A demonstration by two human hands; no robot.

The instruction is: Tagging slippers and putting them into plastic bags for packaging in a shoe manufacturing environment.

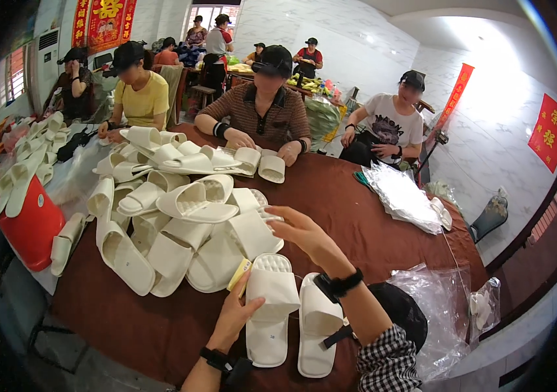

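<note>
My left hand point(234, 315) is closed around a small yellow tool point(239, 274), whose exact kind I cannot make out. Its thumb rests against the strap of a cream slipper point(268, 343) lying toe-end away from me. Beside that one, to its right, lies a second cream slipper point(318, 353), partly behind my right wrist. My right hand point(304, 235) is stretched over the near right side of a heap of cream slippers point(177, 245), fingers apart and nothing in them. Wide straps and pebbled footbeds show on several slippers.
A brown cloth point(350, 209) covers the table. Clear plastic bags point(429, 307) lie at right, near a black cap point(401, 317); a stack of clear packaging point(403, 196) is farther off. A red bucket point(30, 225) stands left. Across the table, a person point(262, 117) handles slippers; others sit around.
</note>
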